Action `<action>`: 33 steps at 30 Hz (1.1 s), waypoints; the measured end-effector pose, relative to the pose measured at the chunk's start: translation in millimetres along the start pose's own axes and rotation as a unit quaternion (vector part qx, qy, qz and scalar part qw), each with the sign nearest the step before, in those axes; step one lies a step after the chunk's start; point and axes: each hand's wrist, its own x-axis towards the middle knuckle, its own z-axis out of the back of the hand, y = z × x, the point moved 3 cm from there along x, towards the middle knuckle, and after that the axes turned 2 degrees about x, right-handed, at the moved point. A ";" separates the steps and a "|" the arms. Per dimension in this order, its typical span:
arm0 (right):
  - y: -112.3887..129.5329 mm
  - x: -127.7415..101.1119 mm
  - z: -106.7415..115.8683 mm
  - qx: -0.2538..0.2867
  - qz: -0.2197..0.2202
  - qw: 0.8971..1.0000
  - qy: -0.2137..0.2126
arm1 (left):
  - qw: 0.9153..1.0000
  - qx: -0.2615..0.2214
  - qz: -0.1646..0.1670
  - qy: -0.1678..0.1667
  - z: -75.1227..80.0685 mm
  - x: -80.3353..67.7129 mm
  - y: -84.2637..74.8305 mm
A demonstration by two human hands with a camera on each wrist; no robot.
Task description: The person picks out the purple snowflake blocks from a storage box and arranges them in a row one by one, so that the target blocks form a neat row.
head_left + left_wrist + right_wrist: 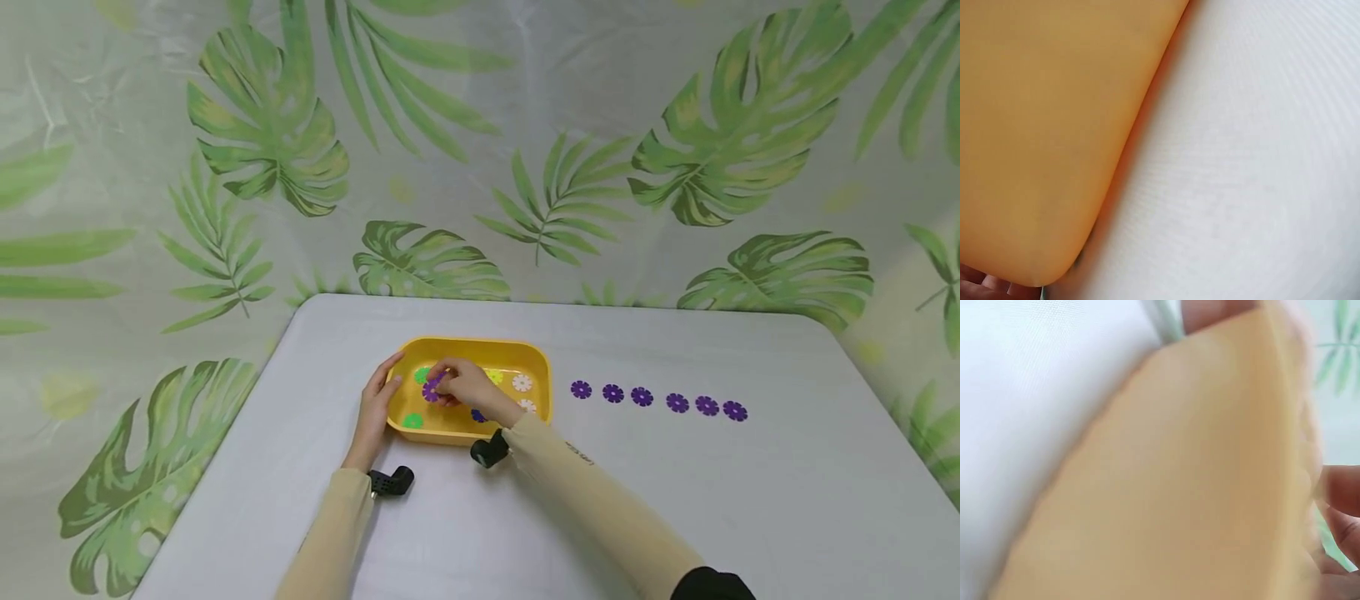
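A yellow plastic tray (420,436) stands on the white table. My left hand (372,408) holds its left end, thumb at the rim and fingers along the outer wall. Over the left half of the tray, my right hand (468,387) pinches a purple snowflake disc (431,390) between thumb and fingers. Inside lie green discs, one green disc (412,422) near the front left corner, plus a yellow disc (495,377), a white disc (522,382) and a blue disc (477,415). The right hand and forearm hide part of the contents. Tray wall (1054,125) fills much of the left wrist view.
To the right of the tray, several purple snowflake discs (642,397) lie spaced in a row on the white table (787,500). A leaf-patterned curtain (555,150) hangs behind the table's far edge. Each wrist carries a small black camera.
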 end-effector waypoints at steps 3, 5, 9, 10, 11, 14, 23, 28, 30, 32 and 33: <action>2.2 -13.2 24.5 0.008 0.005 1.000 -0.001 | 1.000 0.000 -0.002 -0.007 0.0 0.6 0.8; 1.4 -22.6 42.9 0.013 0.010 1.000 -0.005 | 1.000 0.001 0.002 -0.008 0.1 0.4 0.1; -5.6 -41.9 84.8 0.001 0.020 0.999 -0.027 | 1.000 -0.003 0.016 0.001 -0.1 -3.3 -6.8; -4.9 -49.6 95.6 -0.003 0.023 0.999 -0.031 | 1.000 -0.006 0.020 0.003 -0.8 -5.1 -10.8; -8.7 -55.1 107.7 -0.007 0.026 0.999 -0.040 | 1.000 -0.005 0.023 0.005 -1.3 -6.9 -14.6; -21.7 -73.8 144.6 -0.013 0.034 0.997 -0.064 | 1.000 -0.005 0.029 0.009 -3.1 -12.1 -25.8; -77.4 -140.3 249.5 -0.008 0.026 0.984 -0.176 | 1.000 -0.014 0.019 0.016 -4.9 -14.7 -28.2; -110.3 -179.4 297.6 -0.003 0.016 0.973 -0.230 | 1.000 -0.012 0.022 0.014 -5.4 -14.1 -28.7; -123.3 -193.9 313.4 0.004 0.004 0.967 -0.255 | 1.000 -0.011 0.024 0.013 -5.2 -13.9 -28.7; -135.5 -206.5 326.3 0.003 -0.015 0.960 -0.280 | 1.000 -0.008 0.027 0.013 -5.1 -13.6 -28.7; -141.1 -212.1 331.5 0.001 -0.026 0.956 -0.293 | 1.000 -0.007 0.028 0.013 -5.1 -13.5 -28.7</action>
